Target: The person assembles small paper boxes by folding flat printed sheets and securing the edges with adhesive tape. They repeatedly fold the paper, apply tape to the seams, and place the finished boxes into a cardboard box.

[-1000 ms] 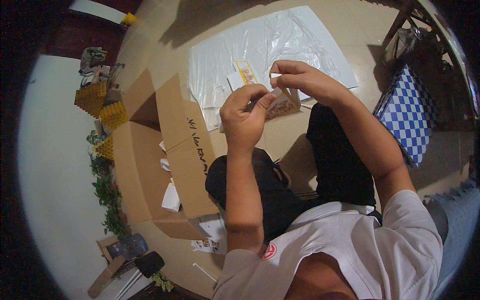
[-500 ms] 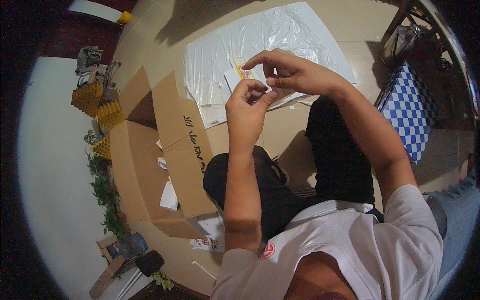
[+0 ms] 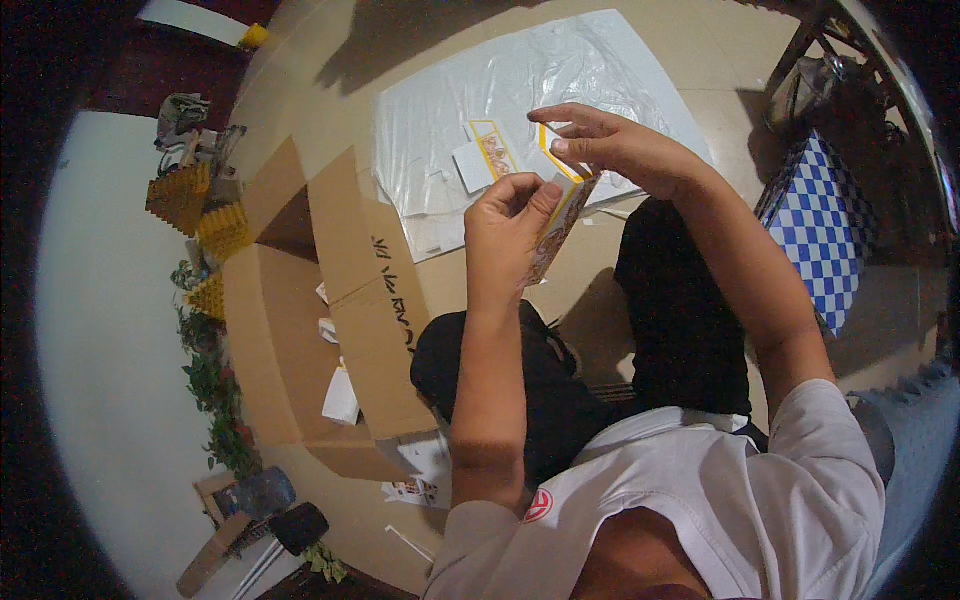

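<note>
Warm indoor light, moderately bright at centre. Glare patches on clear plastic sheet (image 3: pixel 560 90). Hard dark shadows across floor (image 3: pixel 330 50) at top, softer shadow under raised arms. Strong fisheye bend: straight edges curve toward rim. Black vignette fills corners. Centre sharp; periphery softer, white wall (image 3: pixel 110 330) slightly overexposed.

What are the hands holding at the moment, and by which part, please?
A small yellow-edged paper box: the left hand grips its side, the right hand pinches its top flap.
</note>
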`<state>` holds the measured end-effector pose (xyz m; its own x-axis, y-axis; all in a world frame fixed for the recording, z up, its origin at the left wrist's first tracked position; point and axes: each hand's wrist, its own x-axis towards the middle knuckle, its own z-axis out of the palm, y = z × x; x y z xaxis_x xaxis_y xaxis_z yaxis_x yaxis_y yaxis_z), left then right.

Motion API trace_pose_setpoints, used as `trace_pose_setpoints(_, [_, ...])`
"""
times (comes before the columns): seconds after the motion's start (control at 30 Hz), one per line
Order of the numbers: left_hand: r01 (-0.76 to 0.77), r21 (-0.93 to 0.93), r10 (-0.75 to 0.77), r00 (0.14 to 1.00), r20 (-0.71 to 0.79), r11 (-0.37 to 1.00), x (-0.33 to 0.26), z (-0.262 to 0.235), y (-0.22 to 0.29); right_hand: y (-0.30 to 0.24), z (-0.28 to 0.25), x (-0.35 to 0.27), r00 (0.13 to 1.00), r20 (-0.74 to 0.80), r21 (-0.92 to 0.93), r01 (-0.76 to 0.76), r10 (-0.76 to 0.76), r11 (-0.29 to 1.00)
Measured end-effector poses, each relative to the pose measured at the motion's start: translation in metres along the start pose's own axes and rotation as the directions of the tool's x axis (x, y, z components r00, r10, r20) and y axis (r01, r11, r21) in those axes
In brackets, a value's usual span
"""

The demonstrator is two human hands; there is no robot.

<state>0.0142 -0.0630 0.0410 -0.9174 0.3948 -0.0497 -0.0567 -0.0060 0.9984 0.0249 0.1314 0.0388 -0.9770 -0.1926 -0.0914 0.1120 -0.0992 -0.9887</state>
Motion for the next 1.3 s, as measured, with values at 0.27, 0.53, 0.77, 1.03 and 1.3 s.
trace_pose_setpoints(0.27, [0.121,-0.055,-0.118,0.992,0.046,0.991,-0.001,0.005,0.000,0.000,-0.003,0.006,0.991,0.046,-0.139,0.131,-0.126,0.982])
trace_pose_setpoints(0.53, [0.074,-0.222,-0.064,0.997,0.049,0.972,-0.003,0.001,0.003,0.006,-0.005,0.008,0.967,-0.103,-0.104,0.224,-0.235,0.969])
trace_pose_setpoints(0.77, [0.021,-0.365,0.005,0.997,0.071,0.931,0.009,-0.018,-0.013,0.008,-0.022,0.005,0.952,-0.204,-0.166,0.197,-0.229,0.966])
trace_pose_setpoints(1.03, [0.042,-0.433,-0.048,0.999,-0.003,0.901,0.012,-0.003,-0.012,0.009,-0.018,0.004,0.882,-0.239,-0.483,0.255,-0.406,0.838])
trace_pose_setpoints(1.3, [0.046,-0.496,-0.131,0.982,-0.139,0.867,0.014,0.015,-0.011,0.002,-0.003,-0.003,0.965,-0.063,-0.306,0.224,-0.254,0.925])
